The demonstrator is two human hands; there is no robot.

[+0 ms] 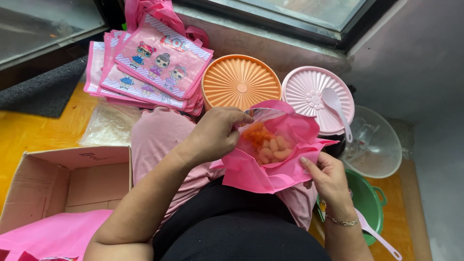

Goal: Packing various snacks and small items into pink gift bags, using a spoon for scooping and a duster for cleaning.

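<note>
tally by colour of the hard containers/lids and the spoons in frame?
Orange: 1, the ribbed orange lid
Pink: 3, the ribbed pink lid, white-pink spoon on it, pink spoon by the green pot
Green: 1, the green pot
Clear: 1, the clear bowl
Total: 6

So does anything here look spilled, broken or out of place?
Nothing stands out. The left hand lowers a clear snack packet into the open pink bag, which the right hand holds; nothing has spilled.
</note>
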